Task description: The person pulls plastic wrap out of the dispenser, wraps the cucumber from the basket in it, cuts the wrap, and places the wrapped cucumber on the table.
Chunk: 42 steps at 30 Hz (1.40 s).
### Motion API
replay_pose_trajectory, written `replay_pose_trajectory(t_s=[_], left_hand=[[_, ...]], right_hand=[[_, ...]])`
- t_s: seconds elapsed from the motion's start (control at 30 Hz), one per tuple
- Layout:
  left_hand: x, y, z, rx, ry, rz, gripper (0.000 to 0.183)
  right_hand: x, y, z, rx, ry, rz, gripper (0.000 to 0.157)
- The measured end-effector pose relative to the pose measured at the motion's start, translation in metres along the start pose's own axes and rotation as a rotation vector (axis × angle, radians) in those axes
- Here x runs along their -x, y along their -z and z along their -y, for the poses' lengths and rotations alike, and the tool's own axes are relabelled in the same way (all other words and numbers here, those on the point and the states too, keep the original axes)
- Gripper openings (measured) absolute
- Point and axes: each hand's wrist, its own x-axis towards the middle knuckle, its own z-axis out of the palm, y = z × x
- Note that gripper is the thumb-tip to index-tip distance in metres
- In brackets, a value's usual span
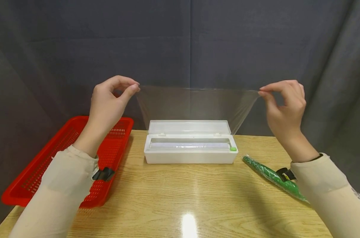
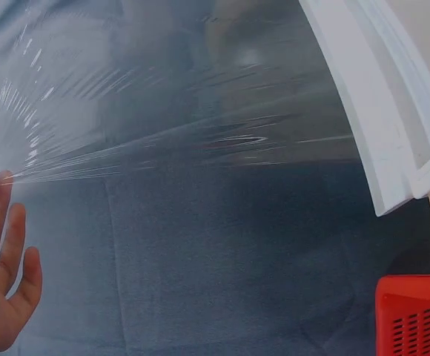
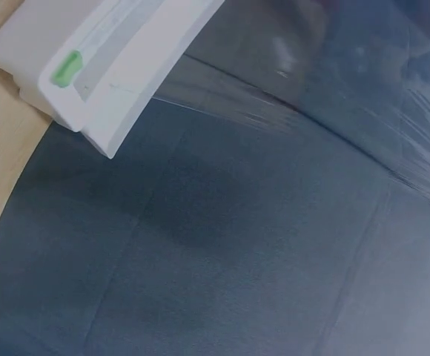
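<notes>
A sheet of clear plastic wrap (image 1: 197,103) is stretched up between both hands, above and behind a white cling film dispenser box (image 1: 190,158). Thumb and forefinger of the left hand (image 1: 109,99) pinch its upper left corner. The right hand (image 1: 287,105) pinches the upper right corner the same way. In the left wrist view, creases in the wrap (image 2: 67,159) fan out from the left fingertips (image 2: 4,178). The dispenser's lid (image 1: 189,127) stands raised, with a film roll (image 1: 190,145) lying inside. A green slider (image 1: 233,149) sits at the box's right end.
At the left of the wooden table (image 1: 168,198) stands a red plastic basket (image 1: 115,145), partly under the left arm. A green item in clear wrapping (image 1: 269,174) lies at the right, partly behind the right sleeve. Behind the table hangs a dark grey curtain (image 1: 168,43).
</notes>
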Motion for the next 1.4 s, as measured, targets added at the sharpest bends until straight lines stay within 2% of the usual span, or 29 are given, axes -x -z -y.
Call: replay_pose_trajectory(t_s=[0.07,0.23,0.3,0.5,0.63,0.7,0.8,0.93,0.97,1.1,1.27,1.4], left_hand=[[0.005,0.002,-0.001,0.002,-0.012,0.01,0.02],[0.022,0.007,-0.005,0.0,-0.027,0.049,0.018],[0.03,0.01,-0.007,0.0,-0.03,0.073,0.017],[0.063,0.021,-0.01,-0.014,-0.092,0.137,0.01],[0.087,0.026,-0.009,-0.066,-0.175,0.142,0.017],[0.099,0.028,-0.008,-0.082,-0.244,0.144,0.021],[0.117,0.032,-0.004,-0.088,-0.336,0.171,0.006],[0.142,0.034,0.002,-0.075,-0.454,0.223,0.029],[0.148,0.034,0.004,-0.076,-0.487,0.23,0.028],[0.172,0.031,0.011,-0.087,-0.602,0.255,0.023],[0.202,0.027,0.026,-0.121,-0.648,0.362,0.02],[0.222,0.019,0.042,-0.161,-0.683,0.472,0.023]], right_hand=[[0.003,0.005,0.006,-0.019,0.016,-0.004,0.015],[0.013,0.018,0.022,-0.076,0.058,-0.015,0.045],[0.018,0.024,0.026,-0.099,0.08,-0.021,0.046],[0.038,0.041,0.036,-0.156,0.196,-0.036,0.037],[0.052,0.052,0.043,-0.191,0.249,-0.023,0.036],[0.059,0.059,0.049,-0.207,0.261,-0.003,0.036],[0.071,0.068,0.058,-0.244,0.302,0.016,0.033],[0.087,0.077,0.067,-0.283,0.386,0.033,0.031],[0.091,0.08,0.068,-0.278,0.409,0.042,0.03],[0.106,0.093,0.071,-0.239,0.495,0.119,0.029],[0.128,0.107,0.075,-0.241,0.519,0.266,0.027],[0.156,0.125,0.07,-0.184,0.508,0.524,0.031]])
